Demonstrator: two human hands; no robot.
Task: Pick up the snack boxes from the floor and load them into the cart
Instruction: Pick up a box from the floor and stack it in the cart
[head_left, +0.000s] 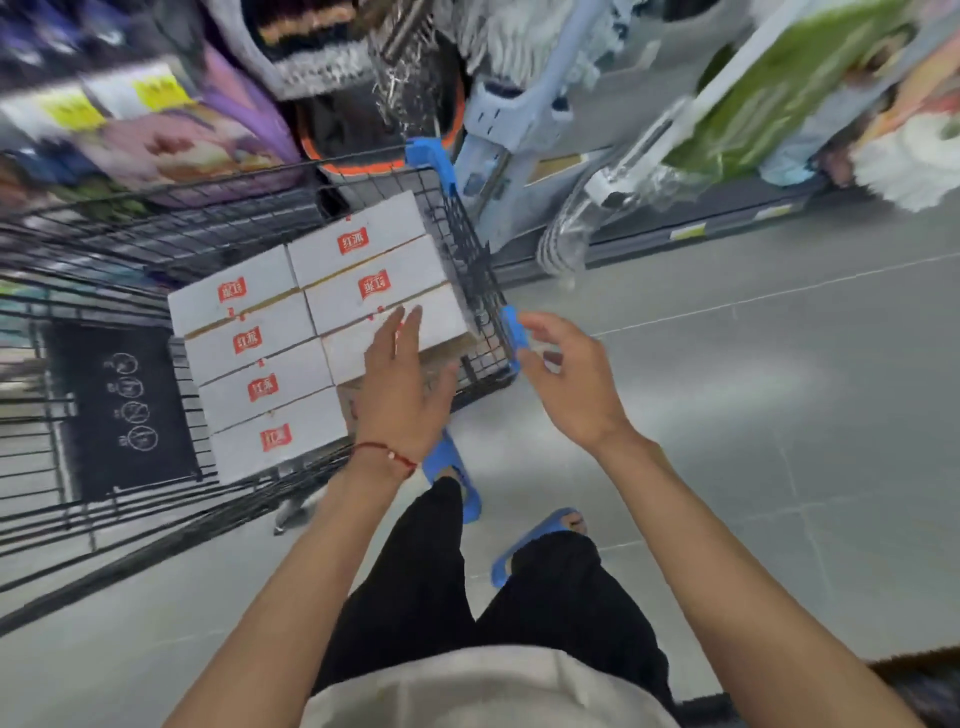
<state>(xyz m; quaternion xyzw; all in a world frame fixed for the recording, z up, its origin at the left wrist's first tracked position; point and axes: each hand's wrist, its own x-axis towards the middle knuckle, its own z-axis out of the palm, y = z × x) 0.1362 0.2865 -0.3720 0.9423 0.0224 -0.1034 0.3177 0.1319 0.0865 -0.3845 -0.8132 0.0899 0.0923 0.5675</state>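
Note:
Several white snack boxes (270, 343) with red labels lie stacked in two rows inside a black wire cart (470, 249) with blue corner guards. My left hand (402, 384) hovers flat, fingers straight, over the nearest box (441, 322) at the cart's front right corner; contact is unclear. My right hand (566, 374) is beside the cart's blue corner guard (511, 332), fingers loosely spread and holding nothing. No box is visible on the floor.
Grey tiled floor (727, 415) stretches to the right. Store shelves with mops and packaged goods (753, 104) line the far side. My feet in blue slippers (535, 540) stand just in front of the cart.

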